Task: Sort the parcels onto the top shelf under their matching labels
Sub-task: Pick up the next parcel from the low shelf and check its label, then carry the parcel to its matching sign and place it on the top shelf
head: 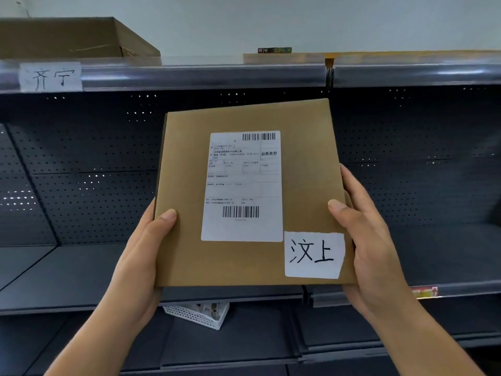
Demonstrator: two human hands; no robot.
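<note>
I'm looking at a shop-style stockroom used for parcel sorting: dark metal shelving point(81, 272) with perforated back panels point(95, 158) stands behind my grip. Above it, a handwritten place label point(50, 76) is taped to the top shelf's price rail point(203, 74).

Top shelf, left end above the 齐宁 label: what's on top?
A brown cardboard box sits on the top shelf above the 齐宁 label. Further right lie a flat parcel and a small dark item. The box's contents and anything behind it are hidden.

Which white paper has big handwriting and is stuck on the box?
The small note at the box's lower right corner; the printed label has barcodes, and the other handwritten note is on the shelf edge.
</note>
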